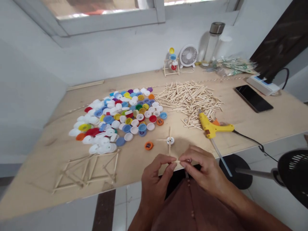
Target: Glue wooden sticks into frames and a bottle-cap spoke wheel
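Note:
My left hand (154, 181) and my right hand (201, 168) meet at the table's near edge. Both pinch the near end of a thin wooden stick (169, 146) that runs forward through a white bottle cap (170, 140); a second stick crosses the cap to make a plus shape. An orange cap (149, 145) lies just left of it. The yellow glue gun (213, 127) rests on the table to the right, its glue stick pointing toward me.
A heap of coloured bottle caps (120, 118) covers the left middle. A pile of wooden sticks (190, 99) lies centre right. A flat stick frame (89, 170) sits front left. A phone (252, 98), power strip (263, 85), small fan (188, 56), bottle (214, 41) and cap model (172, 62) stand behind.

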Demonstrator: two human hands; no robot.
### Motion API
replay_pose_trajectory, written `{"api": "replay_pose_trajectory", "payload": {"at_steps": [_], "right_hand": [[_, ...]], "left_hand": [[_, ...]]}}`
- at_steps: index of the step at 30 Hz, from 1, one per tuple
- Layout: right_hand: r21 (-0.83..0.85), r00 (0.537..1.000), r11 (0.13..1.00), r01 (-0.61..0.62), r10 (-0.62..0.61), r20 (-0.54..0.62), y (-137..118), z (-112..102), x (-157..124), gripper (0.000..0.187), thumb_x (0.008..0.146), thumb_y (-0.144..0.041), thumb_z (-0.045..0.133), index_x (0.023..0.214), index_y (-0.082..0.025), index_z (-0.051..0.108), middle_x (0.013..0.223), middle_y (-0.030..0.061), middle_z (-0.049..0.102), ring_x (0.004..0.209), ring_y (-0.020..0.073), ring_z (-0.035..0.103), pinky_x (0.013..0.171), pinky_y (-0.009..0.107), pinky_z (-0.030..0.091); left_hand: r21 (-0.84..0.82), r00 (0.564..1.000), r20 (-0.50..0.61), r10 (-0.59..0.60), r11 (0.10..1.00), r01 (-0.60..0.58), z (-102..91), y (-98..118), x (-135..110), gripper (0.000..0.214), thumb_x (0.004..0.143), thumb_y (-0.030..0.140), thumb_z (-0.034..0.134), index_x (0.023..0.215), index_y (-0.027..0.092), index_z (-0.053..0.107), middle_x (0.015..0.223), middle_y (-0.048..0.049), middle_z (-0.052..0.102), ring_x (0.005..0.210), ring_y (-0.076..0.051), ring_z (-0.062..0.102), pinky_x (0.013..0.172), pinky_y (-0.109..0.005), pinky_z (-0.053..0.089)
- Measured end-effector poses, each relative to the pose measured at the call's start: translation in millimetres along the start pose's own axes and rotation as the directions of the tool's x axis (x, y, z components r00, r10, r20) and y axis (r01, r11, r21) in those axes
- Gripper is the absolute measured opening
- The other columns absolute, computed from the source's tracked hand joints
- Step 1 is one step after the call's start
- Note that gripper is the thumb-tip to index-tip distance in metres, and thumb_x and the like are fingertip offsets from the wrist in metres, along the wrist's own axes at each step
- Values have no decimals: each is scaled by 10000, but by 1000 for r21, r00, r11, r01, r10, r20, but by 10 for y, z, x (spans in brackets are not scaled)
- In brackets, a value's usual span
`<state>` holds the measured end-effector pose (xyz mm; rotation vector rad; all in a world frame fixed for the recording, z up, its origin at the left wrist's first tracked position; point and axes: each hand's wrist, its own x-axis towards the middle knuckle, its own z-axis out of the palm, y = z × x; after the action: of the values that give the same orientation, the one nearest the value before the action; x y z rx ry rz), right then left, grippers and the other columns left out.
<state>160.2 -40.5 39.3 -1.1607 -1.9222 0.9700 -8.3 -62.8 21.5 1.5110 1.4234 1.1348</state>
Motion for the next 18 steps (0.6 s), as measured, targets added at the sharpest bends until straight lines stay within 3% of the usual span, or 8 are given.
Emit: {"api": "replay_pose_trajectory", "payload": {"at_steps": [3, 5, 8, 10, 14, 18], "right_hand": [[-2, 1000, 1000, 2, -2, -2, 27, -115, -32, 129, 891, -233, 530, 899, -223, 658, 789, 31, 653, 755, 162, 601, 667, 288, 451], [-69, 997, 998, 4, -10, -83, 131, -270, -56, 134, 882, -236, 538, 938, -232, 659, 847, 42, 676, 806, 183, 624, 711, 311, 472], [-313, 957, 949, -40, -54, -286, 397, -594, -81, 131, 874, -250, 539, 931, -239, 657, 889, 55, 690, 869, 219, 640, 785, 363, 482], [-491, 935, 869, -54, -128, -331, 592, -816, -82, 146, 878, -267, 527, 929, -226, 657, 896, 74, 693, 899, 248, 640, 821, 406, 481], [-755, 960, 655, 11, -219, -176, 870, -1109, -49, 262, 892, -290, 494, 1072, -171, 641, 1010, 124, 684, 900, 291, 622, 773, 437, 495], [-818, 973, 566, 103, -227, -34, 983, -1193, 0, 344, 884, -316, 505, 1179, -165, 597, 1155, 134, 639, 996, 309, 600, 844, 455, 473]], "left_hand": [[-62, 998, -17, -66, 996, 65, -37, -18, -25, 131, 818, 303, 609, 763, 199, 668, 687, 10, 665, 657, -136, 609, 613, -223, 465], [-28, 994, -64, -89, 996, 87, -76, -33, -30, 139, 813, 312, 610, 751, 201, 667, 676, 8, 668, 654, -140, 604, 627, -230, 463], [16, 982, -126, -143, 989, 146, -130, -49, -20, 145, 804, 320, 611, 734, 202, 657, 676, 7, 672, 674, -150, 607, 676, -247, 467], [2, 972, -141, -190, 981, 192, -145, -61, -7, 160, 799, 326, 609, 720, 195, 654, 668, 5, 668, 673, -154, 606, 682, -252, 466], [-68, 956, -171, -238, 971, 230, -114, -88, 23, 193, 788, 343, 612, 702, 177, 659, 658, -10, 665, 660, -158, 598, 666, -256, 463], [-142, 945, -156, -287, 953, 266, -77, -86, 48, 206, 784, 352, 618, 703, 167, 661, 663, -19, 668, 678, -161, 605, 686, -263, 470]]}}
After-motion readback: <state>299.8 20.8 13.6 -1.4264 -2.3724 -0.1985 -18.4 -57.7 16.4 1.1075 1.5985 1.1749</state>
